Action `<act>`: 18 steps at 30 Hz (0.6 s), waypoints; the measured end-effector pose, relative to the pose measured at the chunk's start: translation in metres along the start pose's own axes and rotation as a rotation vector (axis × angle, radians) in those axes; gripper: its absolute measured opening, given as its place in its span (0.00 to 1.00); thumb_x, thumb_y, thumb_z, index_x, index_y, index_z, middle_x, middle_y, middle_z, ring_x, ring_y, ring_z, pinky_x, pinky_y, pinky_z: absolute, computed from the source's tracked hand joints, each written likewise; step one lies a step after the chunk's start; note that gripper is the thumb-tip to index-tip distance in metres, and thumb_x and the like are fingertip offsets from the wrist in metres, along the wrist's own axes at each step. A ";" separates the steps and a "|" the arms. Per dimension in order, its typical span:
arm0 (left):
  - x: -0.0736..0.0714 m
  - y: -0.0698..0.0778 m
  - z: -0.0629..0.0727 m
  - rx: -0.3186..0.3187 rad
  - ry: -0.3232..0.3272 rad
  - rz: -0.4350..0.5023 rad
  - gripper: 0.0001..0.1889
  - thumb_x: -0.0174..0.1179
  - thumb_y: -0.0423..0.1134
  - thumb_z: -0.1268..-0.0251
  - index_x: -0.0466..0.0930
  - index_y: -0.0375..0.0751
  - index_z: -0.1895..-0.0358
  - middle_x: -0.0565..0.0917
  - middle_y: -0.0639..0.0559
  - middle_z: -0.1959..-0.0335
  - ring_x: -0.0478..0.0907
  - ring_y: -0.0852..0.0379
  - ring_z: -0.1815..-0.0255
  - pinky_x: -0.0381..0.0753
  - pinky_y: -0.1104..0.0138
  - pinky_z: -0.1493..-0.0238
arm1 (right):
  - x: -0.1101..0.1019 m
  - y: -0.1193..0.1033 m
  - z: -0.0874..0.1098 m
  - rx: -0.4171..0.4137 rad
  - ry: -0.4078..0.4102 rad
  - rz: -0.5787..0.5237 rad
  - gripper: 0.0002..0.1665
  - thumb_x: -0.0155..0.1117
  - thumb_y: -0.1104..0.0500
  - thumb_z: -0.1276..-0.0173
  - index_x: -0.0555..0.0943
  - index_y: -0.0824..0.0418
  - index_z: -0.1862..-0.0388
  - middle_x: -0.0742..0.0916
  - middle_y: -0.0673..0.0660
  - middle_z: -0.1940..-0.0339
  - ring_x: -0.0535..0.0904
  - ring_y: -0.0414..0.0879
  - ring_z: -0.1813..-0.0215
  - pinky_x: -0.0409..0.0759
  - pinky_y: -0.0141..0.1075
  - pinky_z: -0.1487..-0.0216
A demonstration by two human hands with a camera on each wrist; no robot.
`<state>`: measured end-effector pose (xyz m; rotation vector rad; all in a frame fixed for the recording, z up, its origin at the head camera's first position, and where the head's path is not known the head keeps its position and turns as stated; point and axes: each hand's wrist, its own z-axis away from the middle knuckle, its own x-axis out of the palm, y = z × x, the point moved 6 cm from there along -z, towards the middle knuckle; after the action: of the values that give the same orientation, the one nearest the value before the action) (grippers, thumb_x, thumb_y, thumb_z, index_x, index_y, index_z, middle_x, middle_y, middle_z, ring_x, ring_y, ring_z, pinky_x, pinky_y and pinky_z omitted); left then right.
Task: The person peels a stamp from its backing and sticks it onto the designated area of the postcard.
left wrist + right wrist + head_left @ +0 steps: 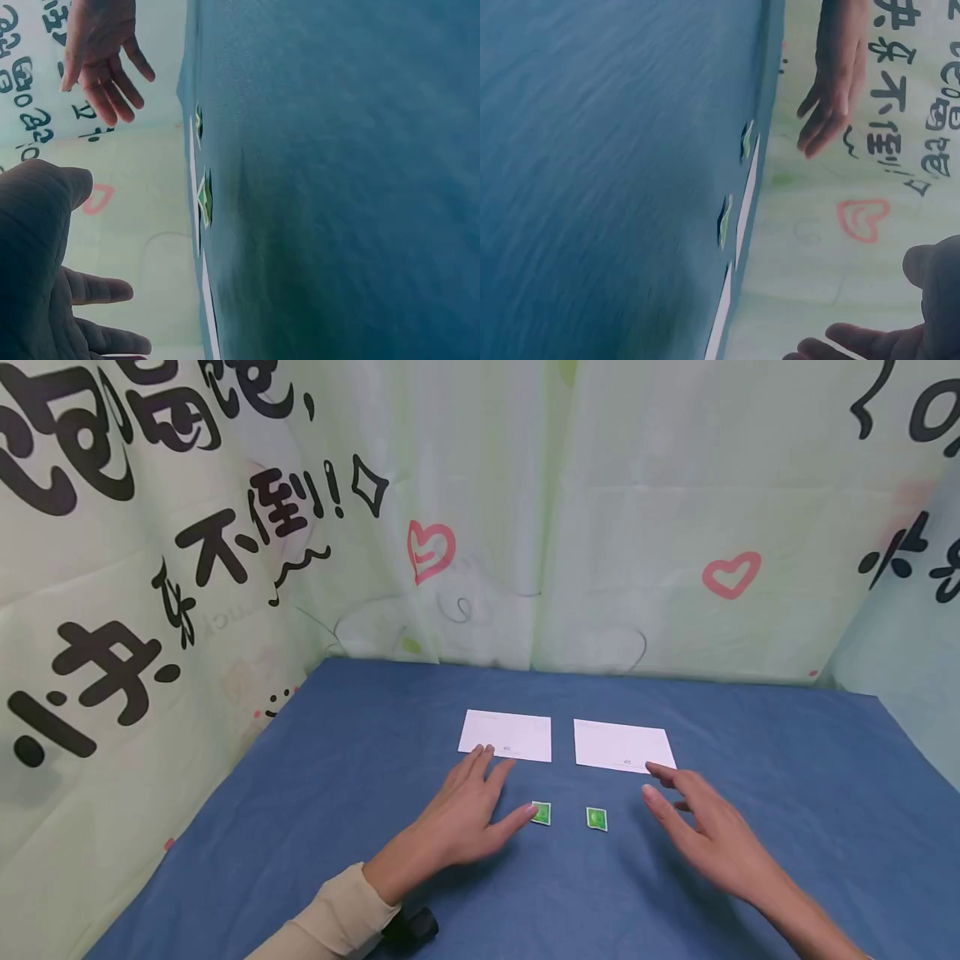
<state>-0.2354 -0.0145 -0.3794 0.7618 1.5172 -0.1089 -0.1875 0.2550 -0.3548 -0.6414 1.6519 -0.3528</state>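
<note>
Left hand: the left hand (471, 820) is hovering with fingers extended and thumb stretching inward, gripping nothing.
Right hand: the right hand (702, 839) is hanging with fingers loosely extended, thumb pointing inward, holding nothing.
Hand spacing: the two are standing well apart, thumbs facing each other; the wrist views are showing both above the tabletop (330, 777).
Stamp position: the left green stamp (545, 815) and right green stamp (597, 819) are lying side by side on the tabletop, in the gap between the hands.
Nearer hand: the left is sitting closer; its thumb tip is overlapping the left stamp's edge in the head view, but the left wrist view is showing the two apart. The right stamp is lying to the right hand's left, a visible gap between.
Long axis: each stamp is looking nearly square, perhaps slightly longer away from the person than across.
Stamp look: green faces are showing inside pale borders; both are seeming bent, edges lifting in the wrist views; design too small to read.
Beyond: the left white card (517, 735) and right white card (619, 744) are lying farther out, long sides running left to right, small marks showing along their near edges.
Backdrop: a printed curtain (480, 502) is hanging behind.
</note>
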 end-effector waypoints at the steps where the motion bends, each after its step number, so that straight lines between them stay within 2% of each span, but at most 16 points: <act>1: 0.000 0.001 -0.002 0.007 0.000 0.003 0.39 0.47 0.67 0.25 0.63 0.43 0.22 0.59 0.36 0.20 0.49 0.40 0.17 0.55 0.46 0.22 | 0.000 -0.001 -0.001 0.006 -0.001 -0.011 0.34 0.53 0.44 0.19 0.68 0.62 0.24 0.78 0.64 0.33 0.80 0.62 0.40 0.78 0.61 0.45; 8: 0.004 0.011 -0.020 0.038 -0.001 0.012 0.39 0.47 0.66 0.25 0.64 0.43 0.22 0.60 0.36 0.20 0.49 0.41 0.17 0.53 0.46 0.22 | 0.005 -0.005 -0.007 0.052 0.000 -0.050 0.34 0.55 0.41 0.21 0.72 0.63 0.28 0.83 0.59 0.38 0.79 0.53 0.39 0.80 0.51 0.43; 13: 0.009 0.017 -0.035 0.050 -0.011 -0.006 0.38 0.47 0.65 0.24 0.64 0.43 0.22 0.60 0.37 0.20 0.49 0.41 0.17 0.53 0.47 0.22 | 0.009 -0.005 -0.011 0.034 0.002 -0.062 0.31 0.61 0.44 0.23 0.75 0.62 0.31 0.86 0.52 0.46 0.82 0.47 0.46 0.81 0.38 0.50; 18: 0.014 0.022 -0.051 0.066 -0.005 -0.041 0.37 0.47 0.65 0.24 0.66 0.43 0.23 0.62 0.37 0.21 0.51 0.40 0.17 0.56 0.48 0.22 | 0.015 -0.005 -0.015 0.029 -0.012 -0.059 0.29 0.66 0.46 0.26 0.78 0.63 0.35 0.87 0.52 0.52 0.84 0.45 0.53 0.81 0.37 0.56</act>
<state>-0.2658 0.0339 -0.3776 0.7825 1.5309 -0.1929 -0.2024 0.2403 -0.3609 -0.6708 1.6163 -0.4140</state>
